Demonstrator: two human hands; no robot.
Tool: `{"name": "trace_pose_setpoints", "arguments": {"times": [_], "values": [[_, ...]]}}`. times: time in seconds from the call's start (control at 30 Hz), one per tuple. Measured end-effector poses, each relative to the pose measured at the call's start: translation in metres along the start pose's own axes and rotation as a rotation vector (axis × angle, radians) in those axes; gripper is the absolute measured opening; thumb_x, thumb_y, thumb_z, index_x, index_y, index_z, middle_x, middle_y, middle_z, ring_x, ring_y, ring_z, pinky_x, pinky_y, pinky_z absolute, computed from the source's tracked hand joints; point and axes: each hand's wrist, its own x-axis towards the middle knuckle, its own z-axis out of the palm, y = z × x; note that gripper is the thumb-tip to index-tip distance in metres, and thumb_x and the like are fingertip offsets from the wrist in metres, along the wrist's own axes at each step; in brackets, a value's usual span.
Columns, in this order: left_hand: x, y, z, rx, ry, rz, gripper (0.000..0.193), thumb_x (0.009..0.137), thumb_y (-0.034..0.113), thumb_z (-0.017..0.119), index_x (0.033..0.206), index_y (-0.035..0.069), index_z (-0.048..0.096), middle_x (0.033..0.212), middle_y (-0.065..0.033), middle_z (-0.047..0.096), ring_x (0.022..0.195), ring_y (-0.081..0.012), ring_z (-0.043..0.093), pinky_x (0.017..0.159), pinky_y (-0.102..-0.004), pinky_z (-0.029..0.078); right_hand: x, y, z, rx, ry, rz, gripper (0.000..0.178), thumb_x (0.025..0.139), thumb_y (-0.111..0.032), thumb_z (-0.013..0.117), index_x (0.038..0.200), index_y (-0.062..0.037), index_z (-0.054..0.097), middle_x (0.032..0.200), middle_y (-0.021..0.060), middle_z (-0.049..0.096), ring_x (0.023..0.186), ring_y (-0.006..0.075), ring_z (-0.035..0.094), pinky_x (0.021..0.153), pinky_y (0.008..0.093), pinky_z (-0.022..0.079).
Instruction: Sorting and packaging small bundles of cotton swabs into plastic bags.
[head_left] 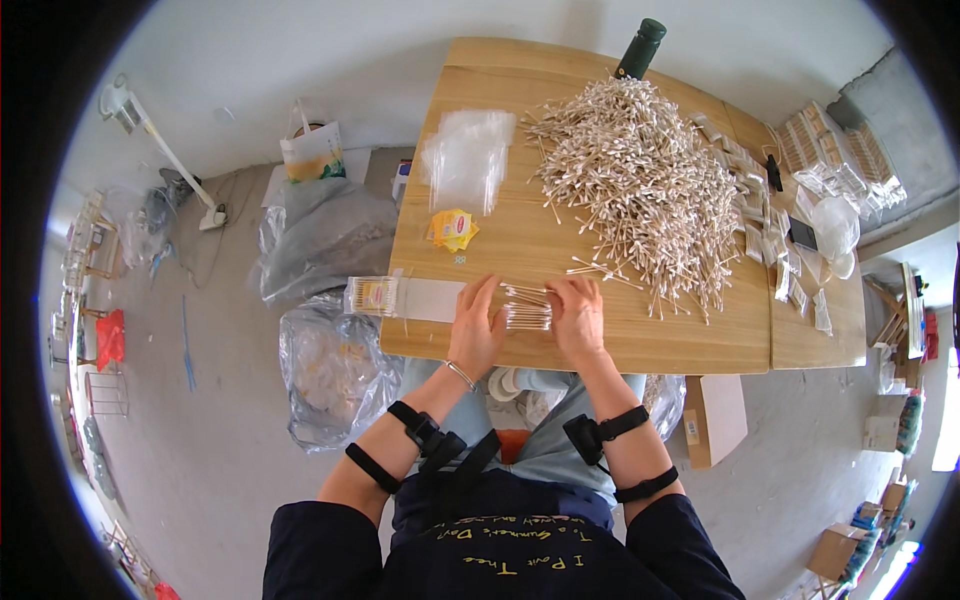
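A small bundle of cotton swabs [527,309] lies side by side on the wooden table near its front edge. My left hand [478,325] curls around the left ends of the swabs. Against their right ends my right hand [577,317] is bent, fingers pressed in. Left of my left hand lies a white strip [434,300], and beyond it a clear packet of swabs [374,296] with a yellow label reaches the table's left edge. A large heap of loose cotton swabs [640,190] covers the far middle; a few stray ones lie just beyond my right hand.
Yellow cards [453,230] and a stack of clear plastic bags [468,160] sit at the table's left. A dark green bottle [642,48] stands behind the heap. Filled packets [745,185] and a phone [802,234] are on the right. Plastic sacks [340,370] rest on the floor.
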Motion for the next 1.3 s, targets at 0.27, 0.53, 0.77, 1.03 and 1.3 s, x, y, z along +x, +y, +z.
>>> {"name": "trace_pose_setpoints", "arguments": {"times": [0.27, 0.53, 0.77, 1.03, 1.3], "values": [[0.01, -0.014, 0.021, 0.174, -0.131, 0.139, 0.05, 0.08, 0.005, 0.063, 0.128, 0.001, 0.048, 0.13, -0.0188, 0.05, 0.125, -0.0376, 0.042, 0.104, -0.0432, 0.037, 0.008, 0.009, -0.008, 0.043, -0.127, -0.004, 0.011, 0.075, -0.007, 0.066, 0.085, -0.0104, 0.069, 0.092, 0.0082, 0.059, 0.096, 0.0288, 0.054, 0.083, 0.0391, 0.044], [0.009, -0.014, 0.018, -0.048, -0.023, 0.016, 0.053, 0.078, 0.004, 0.062, 0.128, 0.001, 0.044, 0.125, -0.0214, 0.051, 0.118, -0.0394, 0.047, 0.101, -0.0431, 0.039, 0.03, -0.005, 0.003, -0.239, -0.292, -0.163, 0.009, 0.078, -0.01, 0.058, 0.082, -0.0074, 0.066, 0.095, 0.0076, 0.056, 0.099, 0.0277, 0.052, 0.084, 0.0395, 0.044], [0.01, -0.012, 0.013, -0.146, 0.057, 0.01, 0.046, 0.077, 0.003, 0.062, 0.122, 0.002, 0.051, 0.121, -0.0182, 0.055, 0.115, -0.0388, 0.049, 0.098, -0.042, 0.041, 0.023, -0.012, -0.008, 0.23, -0.163, 0.228, 0.01, 0.083, -0.006, 0.06, 0.092, -0.0002, 0.061, 0.089, 0.007, 0.061, 0.09, 0.0233, 0.054, 0.081, 0.0345, 0.044], [0.006, 0.045, 0.008, -0.263, -0.176, -0.099, 0.025, 0.075, 0.013, 0.076, 0.098, 0.004, 0.068, 0.092, -0.0097, 0.069, 0.092, -0.0242, 0.062, 0.084, -0.0339, 0.048, -0.002, -0.015, -0.038, 1.522, -0.083, 0.631, 0.011, 0.093, -0.006, 0.057, 0.102, -0.002, 0.062, 0.089, 0.0011, 0.061, 0.081, 0.0099, 0.055, 0.078, 0.0259, 0.044], [0.002, 0.067, 0.008, -0.543, -0.133, -0.23, 0.019, 0.081, 0.011, 0.073, 0.096, -0.001, 0.068, 0.087, -0.006, 0.069, 0.083, -0.0113, 0.062, 0.077, -0.027, 0.05, -0.017, -0.029, -0.051, 1.689, -0.074, 0.561, 0.009, 0.092, -0.003, 0.056, 0.098, -0.0058, 0.062, 0.093, 0.0018, 0.061, 0.086, 0.0121, 0.056, 0.082, 0.0267, 0.045]]}}
